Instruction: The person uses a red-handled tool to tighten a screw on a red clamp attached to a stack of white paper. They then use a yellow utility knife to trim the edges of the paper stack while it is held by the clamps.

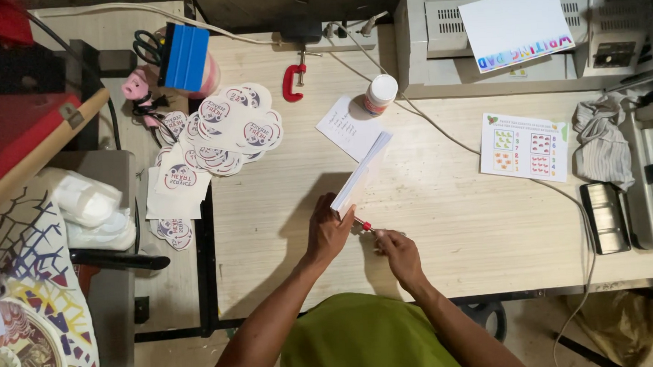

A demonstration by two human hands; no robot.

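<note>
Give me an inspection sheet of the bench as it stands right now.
Surface: pale wooden table, mostly bare around the hands.
Job's things: stack of white sheets stood on edge; red-tipped tool at its lower corner.
Clutter: white bottle, red clamp, loose note sheet, colourful worksheet, round stickers, blue squeegee, crumpled cloth.
Grippers: left hand grips the stack; right hand holds the tool.
Cables: white cable runs across the table to the right edge.
Surroundings: white machine at the back with a printed pad cover on top.
</note>
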